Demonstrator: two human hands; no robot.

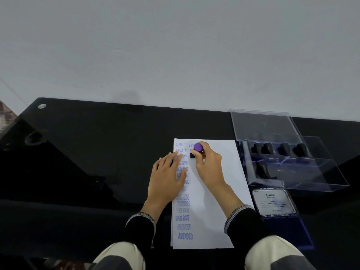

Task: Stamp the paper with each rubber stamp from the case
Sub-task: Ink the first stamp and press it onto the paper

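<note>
- Paper: on black surface; left column filled with blue imprints, second column just begun.
- Right hand: grip clenched round purple-topped stamp, pressed on paper.
- Left hand: flat, steadying paper.
- Case: several stamps remaining.

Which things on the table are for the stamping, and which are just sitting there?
For the stamping:
paper
purple-topped stamp, gripped by the right hand
left hand, resting flat on the paper
clear case with more stamps
open ink pad

Just there:
black table
silver bolt cap
</note>
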